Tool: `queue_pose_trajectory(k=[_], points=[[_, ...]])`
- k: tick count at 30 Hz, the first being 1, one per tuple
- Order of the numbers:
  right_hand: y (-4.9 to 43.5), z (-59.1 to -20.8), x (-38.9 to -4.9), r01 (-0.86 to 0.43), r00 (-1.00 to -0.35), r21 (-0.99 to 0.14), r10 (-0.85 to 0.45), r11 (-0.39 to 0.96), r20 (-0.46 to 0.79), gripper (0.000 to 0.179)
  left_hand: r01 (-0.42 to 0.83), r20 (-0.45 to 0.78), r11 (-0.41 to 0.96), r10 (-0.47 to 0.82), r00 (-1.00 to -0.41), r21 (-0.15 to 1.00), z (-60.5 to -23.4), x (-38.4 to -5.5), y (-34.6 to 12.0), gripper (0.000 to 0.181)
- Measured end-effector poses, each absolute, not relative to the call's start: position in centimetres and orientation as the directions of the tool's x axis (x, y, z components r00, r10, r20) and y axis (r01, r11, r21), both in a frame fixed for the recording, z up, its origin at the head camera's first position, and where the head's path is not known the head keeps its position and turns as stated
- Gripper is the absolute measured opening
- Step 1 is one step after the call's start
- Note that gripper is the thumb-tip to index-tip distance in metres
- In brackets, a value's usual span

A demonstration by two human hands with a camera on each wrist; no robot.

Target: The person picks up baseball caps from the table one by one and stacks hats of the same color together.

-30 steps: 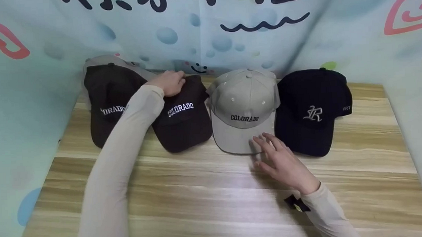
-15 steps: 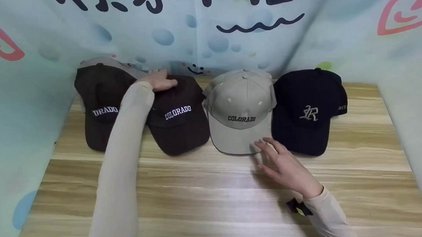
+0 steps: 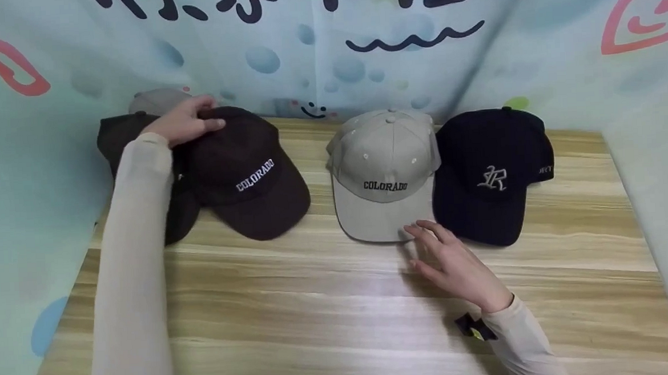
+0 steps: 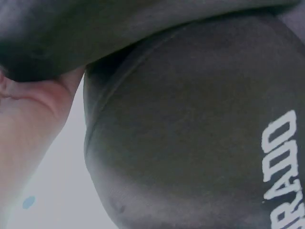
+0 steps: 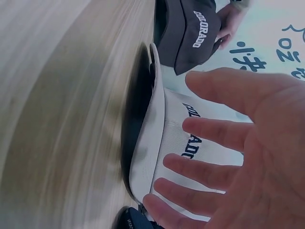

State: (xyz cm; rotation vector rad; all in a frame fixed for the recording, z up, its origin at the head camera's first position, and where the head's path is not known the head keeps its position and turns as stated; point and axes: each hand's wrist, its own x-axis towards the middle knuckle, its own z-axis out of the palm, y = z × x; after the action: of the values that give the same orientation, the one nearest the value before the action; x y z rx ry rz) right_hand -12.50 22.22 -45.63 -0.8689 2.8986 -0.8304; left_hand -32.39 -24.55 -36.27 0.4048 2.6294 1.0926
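Note:
My left hand (image 3: pixel 185 122) grips a dark brown cap (image 3: pixel 247 169) at the back of its crown, with the thumb on the near side. White "COLORADO" lettering shows on that cap, also large in the left wrist view. Partly hidden behind my forearm is a second dark cap (image 3: pixel 122 133), and the held cap overlaps it. My right hand (image 3: pixel 458 266) hovers with spread, relaxed fingers by the brim of a grey cap (image 3: pixel 386 156) lettered "COLORADO". In the right wrist view its palm and fingers (image 5: pixel 200 171) hold nothing.
A navy cap (image 3: pixel 487 174) with an R emblem stands right of the grey cap. Behind the dark caps a grey cap (image 3: pixel 161 99) shows in part. The wooden table (image 3: pixel 318 314) meets a printed cloth backdrop (image 3: pixel 281 59) at the back and sides.
My left hand has moved left, bringing the brown cap with it and opening a gap beside the grey cap. The leftmost dark cap has shifted left too. My right hand has hardly moved.

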Motion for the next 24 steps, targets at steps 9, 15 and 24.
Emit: queue_pose_trajectory(k=[9, 15, 24], points=[[22.4, -45.7, -12.6, -0.539, -0.826, -0.510, -0.540, 0.671, 0.162, 0.051, 0.100, -0.119, 0.488, 0.398, -0.910, 0.867, -34.0, -30.3, -24.1, 0.015], [22.7, -45.9, -12.8, -0.546, -0.819, -0.525, -0.549, 0.653, 0.169, 0.047, 0.225, -0.166, 0.545, 0.577, -0.800, 0.808, -31.0, -28.4, -21.8, 0.022], [22.6, -46.1, -12.9, -0.523, -0.824, -0.546, -0.551, 0.654, 0.129, 0.045, 0.320, -0.195, 0.510, 0.721, -0.665, 0.798, -30.1, -26.8, -20.6, 0.018]])
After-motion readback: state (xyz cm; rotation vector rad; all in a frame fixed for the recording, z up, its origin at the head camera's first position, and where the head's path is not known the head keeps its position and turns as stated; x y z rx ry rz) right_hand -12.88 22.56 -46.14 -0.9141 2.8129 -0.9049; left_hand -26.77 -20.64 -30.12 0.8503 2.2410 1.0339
